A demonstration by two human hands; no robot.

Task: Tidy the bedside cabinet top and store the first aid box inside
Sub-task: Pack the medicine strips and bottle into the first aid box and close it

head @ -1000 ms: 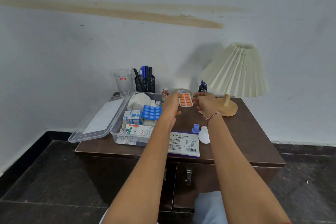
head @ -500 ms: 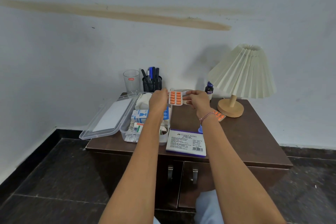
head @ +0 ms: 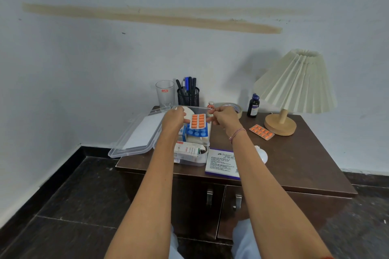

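Observation:
The clear first aid box [head: 203, 159] stands open on the left of the dark wooden cabinet top [head: 299, 162], its lid [head: 136, 139] flung out to the left. Inside lie a blue blister pack [head: 196, 132], a white and orange medicine carton [head: 187, 150] and white dressings. An orange pill strip [head: 197, 121] hangs just above the box contents. My left hand [head: 173, 120] pinches its left edge and my right hand [head: 224, 116] pinches its right edge. A second orange strip [head: 262, 132] lies by the lamp base.
A pleated lamp [head: 294, 92] stands at the back right. Along the wall are a glass [head: 165, 92], a mesh pen holder [head: 188, 95], a tape roll [head: 233, 108] and a dark bottle [head: 253, 105]. A stamp pad box [head: 221, 163] lies at the front edge, above two doors [head: 210, 210].
Both hands have carried the orange strip leftward from over the cabinet top to above the open box. The view has shifted, so the second strip near the lamp now shows.

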